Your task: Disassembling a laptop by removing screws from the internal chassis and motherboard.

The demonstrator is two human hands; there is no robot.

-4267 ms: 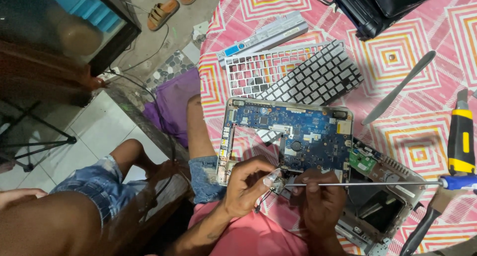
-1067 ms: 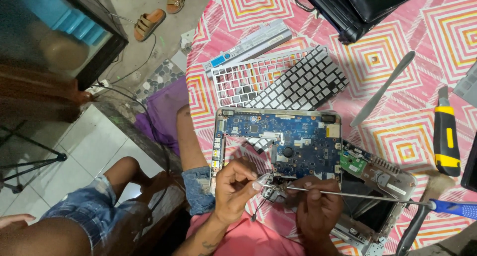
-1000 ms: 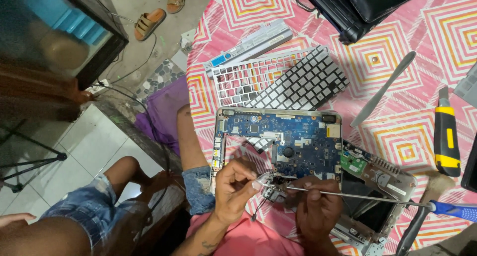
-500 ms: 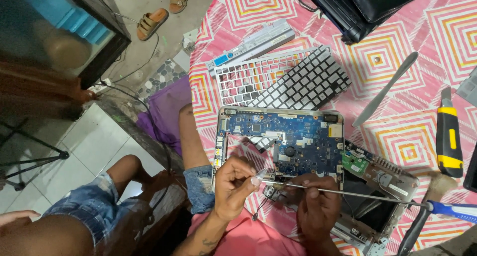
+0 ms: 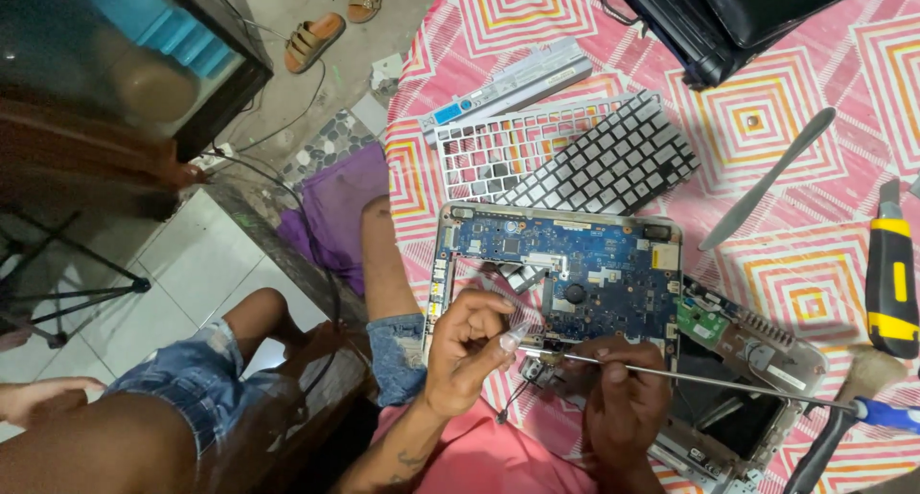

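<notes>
**Hands at an opened laptop chassis**

Tabletop [image 5: 767, 120] under a pink cloth with orange and white diamond patterns carries everything; its right and lower parts run out of frame. One black case [image 5: 728, 15] at the top edge is cut off, so its contents cannot be seen. One opened laptop chassis [image 5: 613, 302] lies near the lower middle, its lower right corner partly hidden by the right hand and cut by the frame. Inside the chassis sits one blue circuit board [image 5: 585, 274], and beside it, to the right, one small green board [image 5: 702, 323]. One grey keyboard [image 5: 604, 163] lies tilted just above the chassis, overlapping one white key frame [image 5: 479, 154]. One long silver battery pack [image 5: 508, 87] rests above those. One grey pry tool [image 5: 767, 178] lies apart to the right. One yellow and black screwdriver handle [image 5: 891, 283] lies at the right edge, its tip out of view.

One long thin screwdriver [image 5: 709, 384] crosses the chassis, its blue handle cut off at the right edge. The right hand [image 5: 623, 408] is closed around its shaft near the tip. The left hand [image 5: 465, 345] is pinched shut on a small pale part [image 5: 515, 337] at the board's lower edge; what that part is cannot be made out. The two hands are close together, just apart.

Two sandals [image 5: 335, 20] lie on the floor at top.
</notes>
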